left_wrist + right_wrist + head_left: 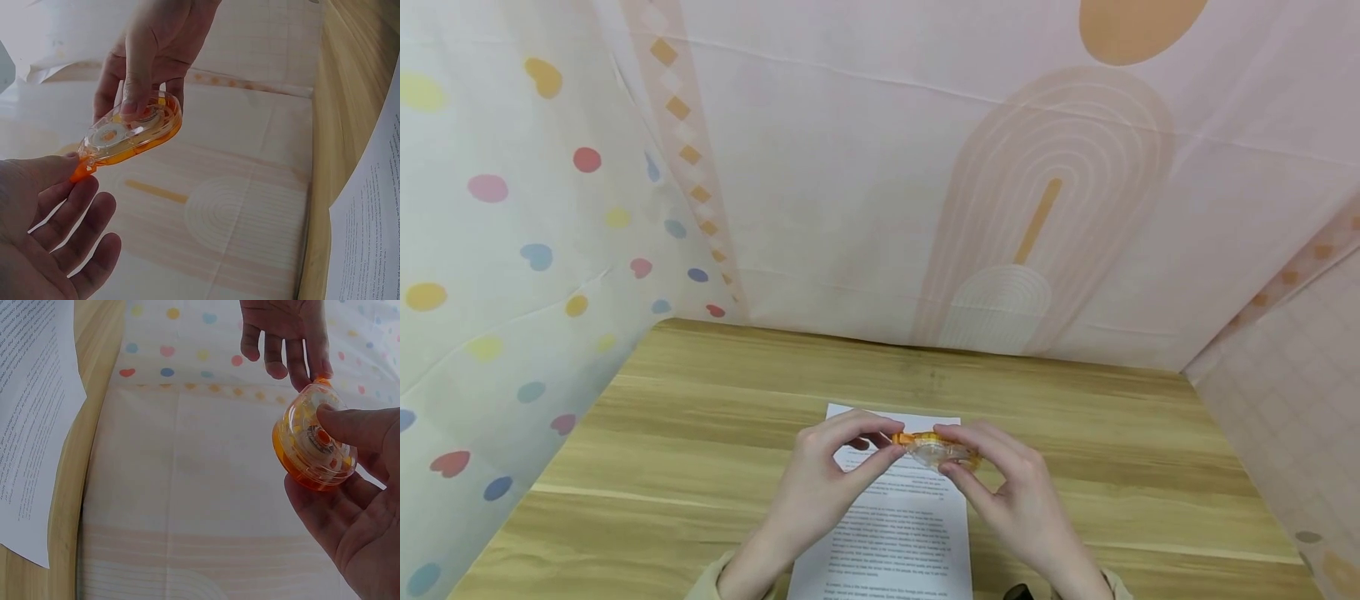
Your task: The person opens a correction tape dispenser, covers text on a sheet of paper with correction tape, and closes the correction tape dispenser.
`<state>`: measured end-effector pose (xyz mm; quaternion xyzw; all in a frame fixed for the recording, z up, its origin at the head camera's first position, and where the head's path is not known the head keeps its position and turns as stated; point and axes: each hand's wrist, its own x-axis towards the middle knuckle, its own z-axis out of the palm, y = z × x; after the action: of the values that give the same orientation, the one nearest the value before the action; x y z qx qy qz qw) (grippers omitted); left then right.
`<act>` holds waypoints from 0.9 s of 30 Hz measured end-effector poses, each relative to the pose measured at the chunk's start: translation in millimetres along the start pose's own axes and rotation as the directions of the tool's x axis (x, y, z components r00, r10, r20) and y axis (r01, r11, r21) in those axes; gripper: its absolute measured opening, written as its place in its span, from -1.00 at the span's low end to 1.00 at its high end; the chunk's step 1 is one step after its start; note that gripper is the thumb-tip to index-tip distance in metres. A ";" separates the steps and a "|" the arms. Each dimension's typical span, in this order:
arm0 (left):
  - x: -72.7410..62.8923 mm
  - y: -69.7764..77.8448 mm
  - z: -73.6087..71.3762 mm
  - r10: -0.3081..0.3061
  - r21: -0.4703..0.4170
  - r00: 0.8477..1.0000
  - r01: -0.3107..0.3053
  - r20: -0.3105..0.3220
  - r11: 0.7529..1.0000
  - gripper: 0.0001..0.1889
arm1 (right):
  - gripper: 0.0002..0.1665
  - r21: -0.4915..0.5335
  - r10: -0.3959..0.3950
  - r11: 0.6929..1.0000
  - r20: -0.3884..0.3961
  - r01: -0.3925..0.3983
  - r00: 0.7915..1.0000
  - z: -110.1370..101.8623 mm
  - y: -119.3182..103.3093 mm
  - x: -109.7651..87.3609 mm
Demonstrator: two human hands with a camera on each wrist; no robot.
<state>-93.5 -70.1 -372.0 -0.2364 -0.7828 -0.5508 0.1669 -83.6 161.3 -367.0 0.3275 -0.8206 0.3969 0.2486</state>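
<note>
A clear-and-orange tape dispenser (934,452) is held between the two hands, raised off the bench (662,467) and, as the head camera sees it, over the upper part of a printed sheet (895,542). Its long axis runs roughly crosswise in front of the person, from one hand to the other, the right end dipping slightly in the head view. The narrow orange tip (82,169) points toward the left hand (823,479), and the broad rounded end lies toward the right hand (1021,487). The left wrist view shows the axis slanting, tip at lower left and broad end at upper right; in the right wrist view the tip points upward, away from the right palm. The left thumb and index finger are clamped on the tip, while the other left fingers are spread apart and loosely bent, off the body. The right hand grips the broad body, its thumb pressed on the clear face and its fingers behind. That clear face turns toward the person, with orange along the far edge. Patterned cloth (820,183) hangs behind the bench.
</note>
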 end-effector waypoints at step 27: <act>3.9 -4.0 -3.6 0.002 0.036 0.999 -0.003 0.033 0.999 -0.83 | -0.44 0.031 0.056 0.998 -0.033 -0.055 0.998 -1.4 -0.7 -0.3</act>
<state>-99.0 -73.9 -371.9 -0.2433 -0.7951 -0.5323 0.1590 -82.6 162.2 -366.0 0.3016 -0.8190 0.4213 0.2466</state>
